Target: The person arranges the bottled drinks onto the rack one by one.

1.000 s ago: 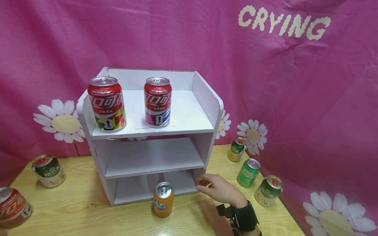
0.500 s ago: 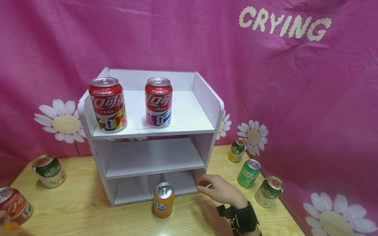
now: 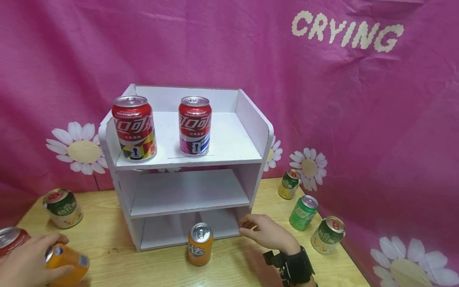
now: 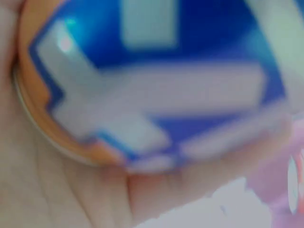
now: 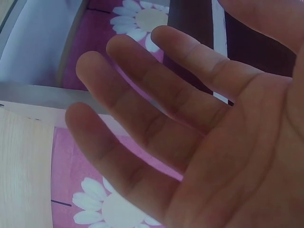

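Observation:
My left hand (image 3: 26,261) grips an orange soda can (image 3: 71,266), tilted over, at the lower left of the head view. In the left wrist view the blue and white lettering of that can (image 4: 190,85) fills most of the picture, with the palm and a finger against it. Beside the lower right of the white shelf unit (image 3: 234,137) is my right hand (image 3: 269,233), holding nothing. Its fingers (image 5: 142,116) are relaxed and slightly bent in the right wrist view. A second orange can (image 3: 200,249) stands upright before the bottom shelf.
Two red cola cans, one left (image 3: 136,131) and one central (image 3: 195,129), stand on the top shelf. Green-and-white (image 3: 63,211) and red (image 3: 12,239) cans are at the table's left. Several cans, including a green one (image 3: 303,215), stand at the right. A pink curtain (image 3: 215,40) hangs behind.
My left hand has come into view from the lower left with the orange can, moving right in front of the red can. The right hand stays put. The head view has shifted slightly.

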The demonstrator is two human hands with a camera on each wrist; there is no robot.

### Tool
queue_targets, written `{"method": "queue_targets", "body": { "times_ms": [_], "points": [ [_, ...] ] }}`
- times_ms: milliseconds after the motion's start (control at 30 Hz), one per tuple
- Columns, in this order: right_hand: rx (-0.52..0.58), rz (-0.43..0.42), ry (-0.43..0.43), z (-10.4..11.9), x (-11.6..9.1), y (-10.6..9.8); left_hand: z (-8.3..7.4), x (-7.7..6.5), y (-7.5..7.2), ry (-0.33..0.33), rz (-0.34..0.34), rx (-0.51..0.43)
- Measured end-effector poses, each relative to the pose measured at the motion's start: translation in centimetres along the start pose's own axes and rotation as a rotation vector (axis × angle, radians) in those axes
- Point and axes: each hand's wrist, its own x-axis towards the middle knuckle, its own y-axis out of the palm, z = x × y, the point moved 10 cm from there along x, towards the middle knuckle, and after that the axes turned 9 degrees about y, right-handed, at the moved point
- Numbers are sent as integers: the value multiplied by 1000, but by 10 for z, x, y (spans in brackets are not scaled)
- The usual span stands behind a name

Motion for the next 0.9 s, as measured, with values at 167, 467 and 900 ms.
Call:
{"method": "queue_targets", "body": {
  "times_ms": [167,467,900],
  "points": [
    [-2,0,-9,2,0,2,-47,8,-13,58,26,-72],
    [-18,0,-23,4,2,4,-150,18,-64,444,-90,-102],
    [11,24,-23,5,4,9,-236,44,-103,680,27,-161]
  ]
}}
